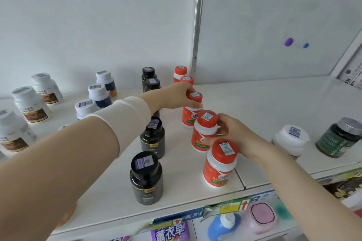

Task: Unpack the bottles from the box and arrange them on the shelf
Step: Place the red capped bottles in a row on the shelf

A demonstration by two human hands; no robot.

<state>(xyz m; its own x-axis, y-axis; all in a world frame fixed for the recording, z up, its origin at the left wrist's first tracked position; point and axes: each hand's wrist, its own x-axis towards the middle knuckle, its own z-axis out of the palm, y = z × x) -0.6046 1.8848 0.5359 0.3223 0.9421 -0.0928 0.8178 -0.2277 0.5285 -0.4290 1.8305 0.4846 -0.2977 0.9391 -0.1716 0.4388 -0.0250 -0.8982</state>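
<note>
On the white shelf (274, 107), orange bottles stand in a row running front to back. The left hand (172, 97) grips the third orange bottle (193, 111) by its cap; the right hand (237, 137) clasps the second orange bottle (205, 131) just beside it.

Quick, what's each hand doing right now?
Left hand: closed around the third orange bottle in the row.
Right hand: closed around the fourth orange bottle, nearer the front.

Orange bottles (205, 131) upright, rowed on white shelf (274, 107).
</note>
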